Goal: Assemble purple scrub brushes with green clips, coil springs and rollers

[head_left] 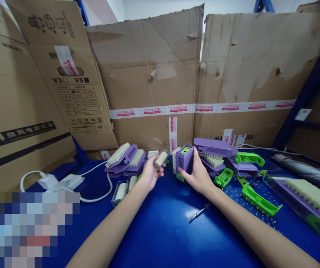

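While green pieces [257,200] lie unfitted toward tabletop's [160,238] right edge, right hand [199,175] grips green-fitted purple housing [181,161], left hand [148,175] cream cylinder [161,159].

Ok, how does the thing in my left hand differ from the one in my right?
The cream roller in your left hand is small and rounded; the purple brush unit in your right hand is bigger and boxy. The roller lies slanted, while the brush unit stands roughly upright. Both have cream-coloured parts.
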The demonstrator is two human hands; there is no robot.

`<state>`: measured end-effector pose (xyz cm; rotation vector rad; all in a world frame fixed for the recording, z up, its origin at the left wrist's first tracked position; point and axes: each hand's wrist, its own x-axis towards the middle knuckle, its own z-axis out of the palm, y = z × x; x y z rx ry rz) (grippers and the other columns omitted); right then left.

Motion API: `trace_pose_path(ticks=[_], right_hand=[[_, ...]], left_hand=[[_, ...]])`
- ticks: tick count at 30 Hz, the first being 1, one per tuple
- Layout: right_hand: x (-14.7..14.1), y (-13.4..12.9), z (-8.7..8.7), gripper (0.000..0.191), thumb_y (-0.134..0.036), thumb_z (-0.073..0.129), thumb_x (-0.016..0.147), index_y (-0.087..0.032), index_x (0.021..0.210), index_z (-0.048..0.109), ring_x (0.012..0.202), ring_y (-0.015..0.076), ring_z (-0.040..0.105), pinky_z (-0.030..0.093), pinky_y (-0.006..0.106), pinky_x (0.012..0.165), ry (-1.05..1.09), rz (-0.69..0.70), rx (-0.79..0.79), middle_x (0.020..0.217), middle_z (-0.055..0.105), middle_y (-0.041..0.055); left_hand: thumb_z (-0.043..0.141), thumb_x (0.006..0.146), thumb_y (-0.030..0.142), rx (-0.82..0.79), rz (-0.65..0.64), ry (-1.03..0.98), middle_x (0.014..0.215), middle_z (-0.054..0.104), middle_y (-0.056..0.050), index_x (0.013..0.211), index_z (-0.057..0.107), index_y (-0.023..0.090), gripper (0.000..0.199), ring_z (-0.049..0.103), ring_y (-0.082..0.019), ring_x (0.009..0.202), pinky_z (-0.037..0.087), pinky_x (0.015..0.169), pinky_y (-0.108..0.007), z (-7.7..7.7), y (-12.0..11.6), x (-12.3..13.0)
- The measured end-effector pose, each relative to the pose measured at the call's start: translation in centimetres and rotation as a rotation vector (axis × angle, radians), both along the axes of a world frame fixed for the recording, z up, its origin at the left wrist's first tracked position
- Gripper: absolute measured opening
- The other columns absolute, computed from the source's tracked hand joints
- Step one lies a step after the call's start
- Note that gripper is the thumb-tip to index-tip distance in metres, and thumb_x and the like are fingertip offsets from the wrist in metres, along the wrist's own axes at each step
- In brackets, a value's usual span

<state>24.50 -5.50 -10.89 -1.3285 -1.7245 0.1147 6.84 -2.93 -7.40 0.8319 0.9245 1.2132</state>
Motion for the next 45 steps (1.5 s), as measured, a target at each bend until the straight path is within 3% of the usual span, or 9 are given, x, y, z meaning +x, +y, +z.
trace_pose_path(ticks=[6,11,19,23,28,31,36,40,45], right_hand=[[0.1,0.1,-0.1,0.094,-0.042,0.057,0.076,-0.009,0.145,0.001,0.128,0.0311,0.037,0.037,0.046,0.101,0.003,0.010,0.013,0.143,0.028,0.0213],[0.0,0.1,-0.1,0.095,-0.042,0.057,0.076,-0.010,0.145,0.001,0.129,0.0312,0.036,0.037,0.046,0.101,0.007,0.011,0.013,0.144,0.028,0.0207],[0.0,0.1,0.0,0.095,-0.042,0.057,0.076,-0.010,0.145,0.001,0.128,0.0325,0.038,0.038,0.048,0.100,0.005,0.000,0.002,0.144,0.028,0.0219],[0.0,0.1,-0.1,0.095,-0.042,0.057,0.076,-0.011,0.145,0.000,0.127,0.0330,0.038,0.038,0.049,0.099,-0.002,0.003,0.024,0.143,0.029,0.0220],[0.0,0.2,-0.2,0.096,-0.041,0.058,0.076,-0.013,0.145,-0.001,0.127,0.0323,0.038,0.038,0.048,0.099,-0.010,0.001,0.048,0.143,0.029,0.0210],[0.0,0.2,-0.2,0.096,-0.041,0.058,0.076,-0.012,0.145,-0.001,0.127,0.0319,0.039,0.039,0.048,0.099,-0.021,-0.001,0.057,0.143,0.030,0.0209],[-0.1,-0.1,-0.2,0.103,-0.050,0.061,0.073,-0.011,0.145,-0.001,0.127,0.0330,0.039,0.042,0.047,0.097,-0.067,-0.021,0.062,0.142,0.032,0.0213],[-0.4,-0.4,0.0,0.103,-0.050,0.061,0.073,-0.013,0.145,-0.003,0.125,0.0337,0.041,0.044,0.049,0.094,-0.103,-0.033,0.064,0.140,0.035,0.0211],[-0.5,-0.5,0.1,0.101,-0.048,0.060,0.074,-0.014,0.145,-0.003,0.127,0.0308,0.040,0.043,0.045,0.096,-0.092,-0.025,0.065,0.141,0.034,0.0192]], left_hand=[[0.045,0.084,0.030,0.012,-0.051,-0.064,0.059,0.057,-0.002,0.091,0.053,0.012,0.021,0.048,-0.008,0.039,0.043,0.037,-0.019,-0.2,-0.4,0.4],[0.044,0.085,0.030,0.074,0.055,0.109,0.069,0.059,-0.002,0.111,0.045,0.020,0.028,0.056,-0.013,0.044,0.048,0.038,-0.025,-1.4,-0.2,0.9],[0.054,0.077,0.023,0.073,0.113,0.120,0.092,0.064,-0.007,0.110,0.053,0.019,0.033,0.064,-0.016,0.069,0.054,0.055,-0.028,-2.2,-0.2,0.9],[0.065,0.071,0.029,0.220,0.135,0.266,0.094,0.065,-0.007,0.107,0.056,0.016,0.039,0.064,-0.018,0.076,0.051,0.058,-0.026,-3.0,0.3,1.0],[0.059,0.075,0.024,0.468,0.164,0.699,0.099,0.066,-0.010,0.113,0.054,0.015,0.039,0.064,-0.022,0.082,0.049,0.074,-0.034,-4.3,0.7,1.0],[0.055,0.079,0.023,0.573,0.159,0.831,0.104,0.066,-0.010,0.115,0.053,0.018,0.037,0.063,-0.024,0.094,0.046,0.085,-0.038,-4.4,0.3,1.1],[0.052,0.080,0.021,0.666,0.293,0.814,0.109,0.064,-0.010,0.113,0.048,0.018,0.033,0.061,-0.023,0.100,0.045,0.088,-0.037,-3.4,-0.3,1.0],[0.053,0.081,0.026,0.774,0.385,0.698,0.109,0.063,-0.010,0.109,0.050,0.018,0.029,0.059,-0.020,0.102,0.046,0.087,-0.032,-1.2,-0.7,0.5],[0.054,0.083,0.032,0.857,0.272,0.714,0.108,0.064,-0.007,0.112,0.055,0.020,0.032,0.061,-0.019,0.096,0.047,0.085,-0.030,2.2,-1.3,0.5]])
